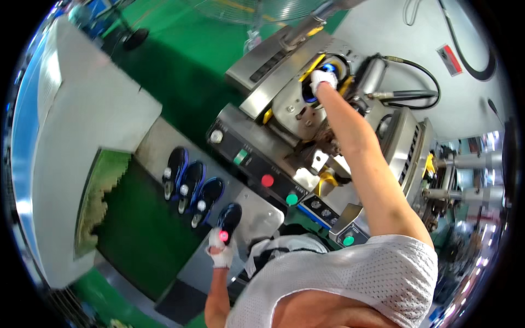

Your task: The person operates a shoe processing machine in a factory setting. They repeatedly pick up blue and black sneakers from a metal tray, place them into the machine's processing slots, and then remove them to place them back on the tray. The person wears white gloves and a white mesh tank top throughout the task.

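Note:
My left hand [220, 255], in a white glove, closes on the lower end of a dark shoe [230, 216] on the metal shelf. A red glow falls on the shoe beside my fingers. Three similar dark shoes with blue-purple edges, a left one [176, 167], a middle one [192, 180] and a right one [210, 194], lie in a row farther left. My right hand [324, 80], gloved too, reaches into the round opening of a metal machine [298, 112]. Its fingers are bent around something dark with a blue edge, mostly hidden by the hand, beside a blue light and yellow parts.
A control panel [254, 167] with red and green buttons runs along the machine's near side. The metal shelf [257, 210] lies below it. A large pale panel [87, 98] stands at left. Black hoses [421, 98] curve at right, and a fan [251, 8] is at the back.

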A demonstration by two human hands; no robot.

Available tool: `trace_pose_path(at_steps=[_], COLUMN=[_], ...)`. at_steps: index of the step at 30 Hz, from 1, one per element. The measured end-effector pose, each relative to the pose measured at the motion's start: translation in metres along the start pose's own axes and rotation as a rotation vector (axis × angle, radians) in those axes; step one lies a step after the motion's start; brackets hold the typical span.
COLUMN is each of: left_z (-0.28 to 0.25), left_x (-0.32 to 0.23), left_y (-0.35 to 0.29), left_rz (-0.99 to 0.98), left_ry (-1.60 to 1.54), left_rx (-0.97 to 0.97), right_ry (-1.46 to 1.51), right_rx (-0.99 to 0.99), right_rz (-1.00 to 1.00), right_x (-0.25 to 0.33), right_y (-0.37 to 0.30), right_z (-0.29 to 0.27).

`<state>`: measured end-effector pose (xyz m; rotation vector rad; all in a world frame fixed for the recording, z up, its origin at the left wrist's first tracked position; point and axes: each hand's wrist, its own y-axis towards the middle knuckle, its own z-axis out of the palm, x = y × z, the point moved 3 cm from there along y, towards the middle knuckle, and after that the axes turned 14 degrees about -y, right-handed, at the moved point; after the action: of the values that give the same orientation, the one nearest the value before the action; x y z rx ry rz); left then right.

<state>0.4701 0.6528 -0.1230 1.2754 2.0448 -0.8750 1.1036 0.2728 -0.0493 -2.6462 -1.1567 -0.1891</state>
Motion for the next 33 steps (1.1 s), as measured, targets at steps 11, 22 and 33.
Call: trace_pose_path(at_steps=[11,22,33], left_z=[-0.003,-0.016,-0.268], left_x=[0.007,-0.007,0.144], left_y=[0.036,0.077,0.181], left_rz=[0.169,0.435,0.352], left_ry=[0.009,0.019,-0.085], left_rx=[-0.013,-0.148,-0.441], right_ry=[0.569,-0.472,-0.452], right_rx=[0.302,-0.427,-0.017], right_rz=[-0.264,-1.198,-1.133], right_x=[-0.043,-0.209,-0.178], right_y=[0.015,-0.401,-0.504], right_z=[-0.077,0.009,0.047])
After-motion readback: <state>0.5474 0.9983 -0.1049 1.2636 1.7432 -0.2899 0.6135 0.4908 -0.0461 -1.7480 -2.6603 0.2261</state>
